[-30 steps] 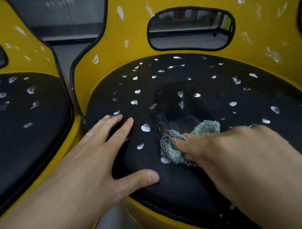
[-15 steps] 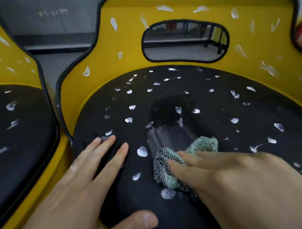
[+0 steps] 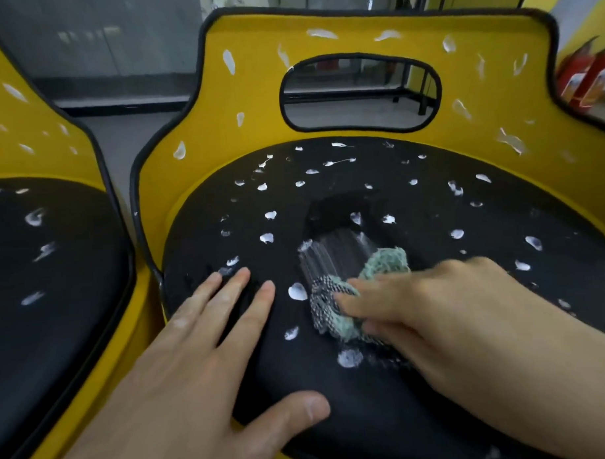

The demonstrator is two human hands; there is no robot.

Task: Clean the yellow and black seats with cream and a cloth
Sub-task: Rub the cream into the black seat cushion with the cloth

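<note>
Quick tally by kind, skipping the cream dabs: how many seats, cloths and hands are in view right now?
Seats: 2 (centre seat, left seat)
Cloths: 1 (cloth)
Hands: 2 (left hand, right hand)
Total: 5

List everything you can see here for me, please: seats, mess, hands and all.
centre seat: one, yellow back with black cushion, middle of view
left seat: one, yellow and black, left edge, partly cut off
cream dabs: many, white, scattered over both seats' cushions and backs
cream smear: one, white streaks, centre cushion, just beyond the cloth
cloth: one, green with black-and-white check, on the centre cushion under the right hand
red objects: blurred, count unclear, far right behind the seat
left hand: one, flat on the centre cushion, fingers spread
right hand: one, presses the cloth onto the cushion
</note>
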